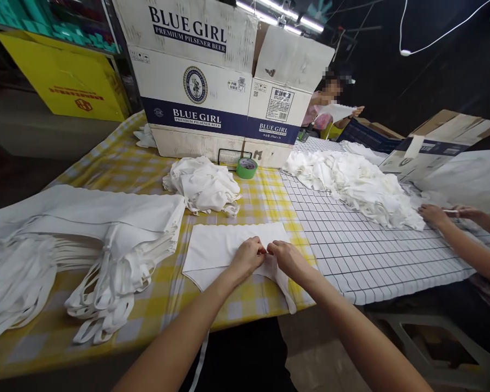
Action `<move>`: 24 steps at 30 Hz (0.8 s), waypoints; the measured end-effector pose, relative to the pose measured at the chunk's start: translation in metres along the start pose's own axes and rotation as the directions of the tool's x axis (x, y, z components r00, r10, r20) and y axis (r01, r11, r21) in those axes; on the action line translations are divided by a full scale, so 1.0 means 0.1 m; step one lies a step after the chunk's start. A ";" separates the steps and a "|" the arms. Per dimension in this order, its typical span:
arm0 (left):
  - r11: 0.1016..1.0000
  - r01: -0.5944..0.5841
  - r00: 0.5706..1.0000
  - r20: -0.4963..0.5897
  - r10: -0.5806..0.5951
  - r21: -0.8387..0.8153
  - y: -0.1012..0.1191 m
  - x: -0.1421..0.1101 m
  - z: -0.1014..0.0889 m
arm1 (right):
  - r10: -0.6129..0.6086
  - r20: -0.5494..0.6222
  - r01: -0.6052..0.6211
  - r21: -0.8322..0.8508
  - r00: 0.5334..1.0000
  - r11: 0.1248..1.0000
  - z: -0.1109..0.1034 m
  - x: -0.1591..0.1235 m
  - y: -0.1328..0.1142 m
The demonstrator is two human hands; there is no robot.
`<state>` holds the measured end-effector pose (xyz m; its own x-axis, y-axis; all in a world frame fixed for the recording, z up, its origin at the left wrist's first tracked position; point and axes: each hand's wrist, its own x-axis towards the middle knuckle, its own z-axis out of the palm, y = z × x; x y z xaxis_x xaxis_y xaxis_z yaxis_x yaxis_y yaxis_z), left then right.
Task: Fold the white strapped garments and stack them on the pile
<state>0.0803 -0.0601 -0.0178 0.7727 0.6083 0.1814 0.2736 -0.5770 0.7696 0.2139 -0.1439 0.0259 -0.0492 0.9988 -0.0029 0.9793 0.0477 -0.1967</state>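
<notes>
A white cloth garment (216, 245) lies spread flat at the table's front edge, with a scalloped top edge and a strap hanging down on the right. My left hand (248, 256) is closed in a pinch on its lower middle part. Close beside it, my right hand (286, 259) pinches the same garment, thumb and fingertips together. The fingertips of both hands nearly meet; any small detail between them is hidden. To the left lies a thick stack of like white garments (134, 209), their straps dangling toward the front edge.
Behind are a loose white cloth pile (202, 182), a green tape roll (246, 168) and a tall beer carton (212, 81). Another heap of white cloth (359, 182) lies at right, near a co-worker's hands (435, 215). A second person (329, 103) holds white cloth at the back.
</notes>
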 end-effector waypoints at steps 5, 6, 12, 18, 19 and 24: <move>1.000 -0.002 1.000 -0.018 0.002 0.002 -0.02 -0.01 0.04 | -0.011 0.024 0.011 -0.011 1.000 1.000 -0.03 0.01 0.01; 1.000 -0.001 1.000 -0.023 0.001 0.002 -0.03 -0.01 0.05 | -0.009 0.028 0.009 -0.006 1.000 1.000 -0.04 0.01 0.01; 1.000 0.008 0.999 -0.047 -0.008 0.006 -0.03 -0.04 0.08 | 0.002 0.031 -0.004 0.052 1.000 0.999 -0.03 0.00 0.06; 1.000 0.002 0.999 -0.055 -0.001 0.022 -0.02 -0.07 0.07 | -0.030 0.023 0.027 0.130 0.999 0.991 -0.03 0.06 0.13; 1.000 0.000 0.998 -0.056 0.001 0.026 -0.02 -0.07 0.07 | -0.031 0.017 0.029 0.137 0.999 0.990 -0.03 0.06 0.15; 0.999 0.001 0.998 -0.063 0.002 0.039 -0.02 -0.07 0.08 | -0.040 0.011 0.038 0.154 0.999 0.987 -0.03 0.05 0.17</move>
<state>0.0783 -0.0675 -0.0256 0.7355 0.6404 0.2211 0.2962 -0.5975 0.7451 0.2310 -0.1383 0.0257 -0.0909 0.9958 -0.0062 0.9347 0.0832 -0.3457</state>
